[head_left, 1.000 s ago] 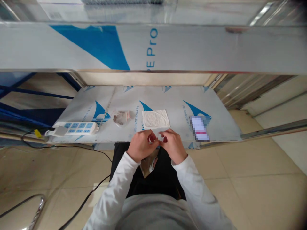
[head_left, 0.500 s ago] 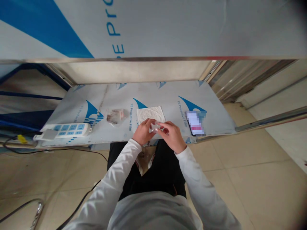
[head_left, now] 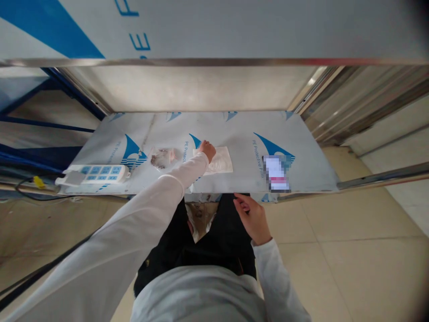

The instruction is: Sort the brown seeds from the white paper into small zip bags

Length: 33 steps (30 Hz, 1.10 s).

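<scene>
My left hand [head_left: 208, 151] reaches over the left edge of a flat white sheet [head_left: 221, 162] that looks like tissue or thin cloth. Its fingers are curled closed, and what they hold, if anything, is hidden. My right hand [head_left: 254, 219] is held over my lap, just off the front edge of the shelf. The fingers are loosely bent and a little apart, with nothing visible in them. Left of the sheet lies a clear plastic bag [head_left: 163, 158] with small dark pieces inside.
A phone [head_left: 275, 173] with a lit, blurred screen lies on the film-covered shelf [head_left: 241, 129], towards the right. At the left is a white power strip [head_left: 100, 173] with blue sockets. An upper shelf [head_left: 234, 29] overhangs the back. A brown-toned bag [head_left: 201, 219] shows between my legs.
My hands have separated. The left moved forward onto the white sheet; the right drew back below the shelf edge. The small clear piece between their fingers is out of sight.
</scene>
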Motion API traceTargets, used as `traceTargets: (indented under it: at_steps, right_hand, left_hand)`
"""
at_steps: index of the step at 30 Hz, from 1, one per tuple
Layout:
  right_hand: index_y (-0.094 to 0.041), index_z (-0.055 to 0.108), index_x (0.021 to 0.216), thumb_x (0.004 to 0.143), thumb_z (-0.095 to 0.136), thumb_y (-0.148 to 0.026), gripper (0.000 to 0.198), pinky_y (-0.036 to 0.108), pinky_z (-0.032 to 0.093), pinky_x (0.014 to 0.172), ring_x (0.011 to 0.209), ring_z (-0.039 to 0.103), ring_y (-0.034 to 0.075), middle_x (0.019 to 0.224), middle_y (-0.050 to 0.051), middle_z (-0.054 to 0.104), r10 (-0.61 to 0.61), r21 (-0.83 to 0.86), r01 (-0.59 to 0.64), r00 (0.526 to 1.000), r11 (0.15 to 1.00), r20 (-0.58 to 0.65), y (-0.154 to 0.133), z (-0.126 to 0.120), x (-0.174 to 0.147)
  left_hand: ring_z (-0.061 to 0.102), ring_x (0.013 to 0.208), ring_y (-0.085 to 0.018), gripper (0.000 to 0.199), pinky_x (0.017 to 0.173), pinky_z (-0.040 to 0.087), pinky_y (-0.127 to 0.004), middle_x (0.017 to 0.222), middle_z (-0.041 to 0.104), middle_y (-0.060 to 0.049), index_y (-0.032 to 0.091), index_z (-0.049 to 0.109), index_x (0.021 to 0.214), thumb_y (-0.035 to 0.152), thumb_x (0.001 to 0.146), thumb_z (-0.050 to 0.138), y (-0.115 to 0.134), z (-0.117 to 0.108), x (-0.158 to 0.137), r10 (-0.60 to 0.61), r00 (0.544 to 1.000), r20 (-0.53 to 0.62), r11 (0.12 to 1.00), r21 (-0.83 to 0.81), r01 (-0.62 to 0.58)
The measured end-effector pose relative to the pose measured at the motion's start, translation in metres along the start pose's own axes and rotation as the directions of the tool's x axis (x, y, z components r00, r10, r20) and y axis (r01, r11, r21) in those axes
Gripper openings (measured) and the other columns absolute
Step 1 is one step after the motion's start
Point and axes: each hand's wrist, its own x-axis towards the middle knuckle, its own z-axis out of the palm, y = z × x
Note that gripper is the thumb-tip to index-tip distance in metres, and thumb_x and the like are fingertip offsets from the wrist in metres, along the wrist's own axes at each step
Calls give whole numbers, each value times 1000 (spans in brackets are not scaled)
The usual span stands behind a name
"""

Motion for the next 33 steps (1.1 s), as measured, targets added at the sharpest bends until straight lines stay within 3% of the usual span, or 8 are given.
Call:
traceTargets:
  at_steps: [3,10,15,20,23,27,30,33]
  right_hand:
    - [-19,66,104,89,51,-33,25,32,54,63,66,63,17,85,7,68,13,-9,-13,1000,1000,6,6,1,-10]
    - [-18,66,104,90,49,-32,26,30,53,64,66,62,15,83,6,68,3,-7,-3,1000,1000,10,7,8,-18]
    - [-16,67,103,89,50,-35,29,31,52,66,68,62,16,82,7,68,19,3,-19,1000,1000,-7,6,7,-16]
    - [-14,64,108,85,53,-45,40,31,54,69,86,65,20,103,13,69,171,243,-129,972,961,-159,-9,13,27]
    - [-13,63,111,78,61,-51,50,29,54,66,88,67,22,105,13,70,196,414,-143,977,899,-88,-21,19,66]
    - [-13,69,95,69,67,-51,46,26,52,55,67,69,18,84,10,74,226,474,-213,974,854,29,-20,21,97]
    - [-12,68,96,70,66,-50,46,26,52,55,62,68,16,83,10,74,298,378,-271,954,885,-16,-2,8,111]
    - [-11,67,97,69,66,-46,45,28,52,56,60,68,18,79,11,73,355,264,-319,929,910,-104,22,-14,132]
  left_hand:
    - [52,111,-31,11,96,29,-45,100,66,-20,8,67,86,10,80,57,4,-1,6,30,999,19,999,41,-30]
    - [59,101,-21,36,83,52,-42,120,56,-9,16,52,121,34,89,55,14,-2,12,66,997,32,995,79,-68]
    - [55,109,-28,24,95,41,-46,110,62,-15,10,61,104,17,82,62,12,-12,0,87,996,-14,996,28,-87]
    - [54,106,-30,49,91,38,-42,106,64,-13,12,55,110,24,67,73,18,-17,-37,146,983,-115,981,-108,-159]
    - [56,104,-26,55,87,39,-38,107,63,-9,17,49,118,33,69,70,27,-14,-63,161,972,-173,961,-199,-194]
    - [57,104,-27,79,90,39,-41,115,61,-10,18,41,128,41,61,77,21,-10,-90,152,949,-278,884,-391,-256]
    - [58,106,-27,85,94,40,-42,119,60,-11,19,39,132,47,61,77,-16,0,-109,-11,927,-374,852,-488,-187]
    - [62,95,-23,40,87,47,-39,108,64,-11,17,55,113,40,81,60,-72,19,-126,-430,805,-409,823,-545,162]
